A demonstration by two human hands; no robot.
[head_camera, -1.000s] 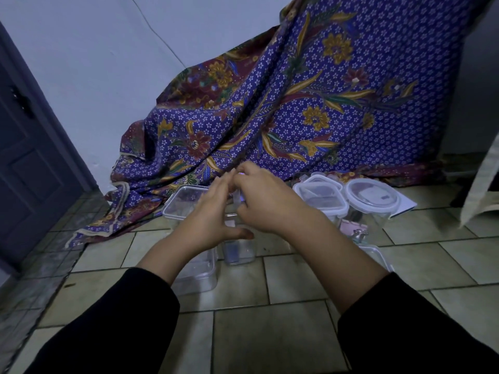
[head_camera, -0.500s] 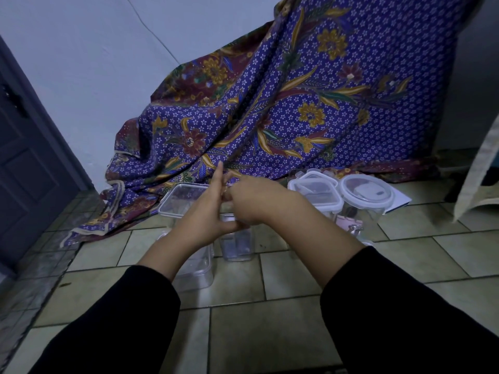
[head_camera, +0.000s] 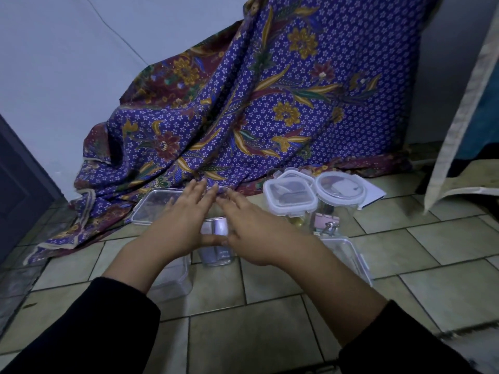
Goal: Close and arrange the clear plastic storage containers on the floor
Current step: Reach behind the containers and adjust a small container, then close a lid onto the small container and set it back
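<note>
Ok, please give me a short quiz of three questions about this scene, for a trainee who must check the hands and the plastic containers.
1. True or false: the left hand and the right hand both have straight, spread fingers.
2. The square clear plastic container with a white-rimmed lid stands: A) beside the round clear lidded jar, to its left; B) stacked on top of it; C) under the left hand.
3. Fill in: the small clear plastic container between the hands stands on a ____ floor.
Key: 1 true; 2 A; 3 tiled.

Small clear container (head_camera: 216, 255) upright, centre; square-lidded container (head_camera: 290, 197) closed, right.
</note>
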